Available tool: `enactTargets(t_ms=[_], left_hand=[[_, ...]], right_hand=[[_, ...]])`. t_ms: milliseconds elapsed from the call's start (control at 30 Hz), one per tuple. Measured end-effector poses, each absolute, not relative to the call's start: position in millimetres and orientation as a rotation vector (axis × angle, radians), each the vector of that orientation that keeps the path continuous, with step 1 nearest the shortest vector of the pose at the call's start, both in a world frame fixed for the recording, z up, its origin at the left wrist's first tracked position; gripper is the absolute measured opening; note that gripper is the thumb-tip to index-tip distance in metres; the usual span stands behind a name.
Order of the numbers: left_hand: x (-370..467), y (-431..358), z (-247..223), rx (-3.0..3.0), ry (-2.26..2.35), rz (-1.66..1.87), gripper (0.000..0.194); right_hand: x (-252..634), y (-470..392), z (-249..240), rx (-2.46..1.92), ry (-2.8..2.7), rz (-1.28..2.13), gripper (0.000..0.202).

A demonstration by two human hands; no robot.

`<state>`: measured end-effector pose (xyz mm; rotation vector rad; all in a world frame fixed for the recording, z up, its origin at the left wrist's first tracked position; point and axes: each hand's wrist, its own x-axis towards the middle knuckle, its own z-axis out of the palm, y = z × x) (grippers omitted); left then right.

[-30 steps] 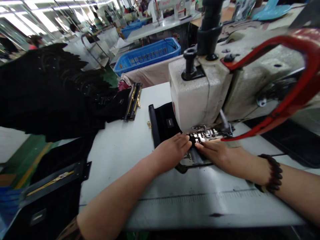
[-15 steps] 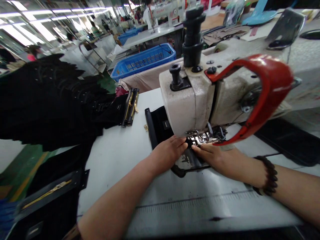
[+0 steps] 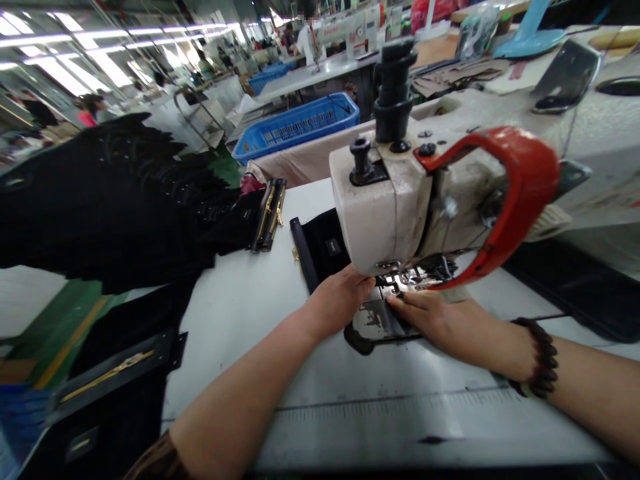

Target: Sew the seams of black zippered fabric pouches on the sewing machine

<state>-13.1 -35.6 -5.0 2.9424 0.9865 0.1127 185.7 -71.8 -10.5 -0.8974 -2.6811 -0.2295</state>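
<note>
Less of the black fabric panel with a smooth dark edge strip [image 3: 320, 247] shows between the fingertips than half a second ago, suggesting the cloth has advanced. Left to right: a heap of black fabric pieces [image 3: 100, 200]; the panel, partly beneath the off-white sewing machine head [image 3: 367, 223]; the left hand [image 3: 340, 300], flattened over its near edge; the right hand [image 3: 430, 317], fingers together, beside the metal foot [image 3: 399, 285]. Whether either pinches cloth, I cannot tell.

Blue basket [image 3: 345, 107]: long, upper middle of the frame.
Ceiling lights [image 3: 143, 31]: bright white rows, upper left.
Far sewing machine [image 3: 350, 30]: white, on a pale table [image 3: 330, 67], top middle.
Blue stand [image 3: 531, 40]: round foot, upper right.
Floor [image 3: 35, 337]: green, yellow line [image 3: 70, 345], lower left.
</note>
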Motion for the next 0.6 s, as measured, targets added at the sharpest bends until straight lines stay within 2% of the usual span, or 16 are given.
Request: enactTargets(t_ms=[600], left_hand=[[-16,-32,-15,2.978,0.998,0.171,0.019]], right_hand=[[187,-73,-9,-0.922,-2.761,-0.158,0.025]])
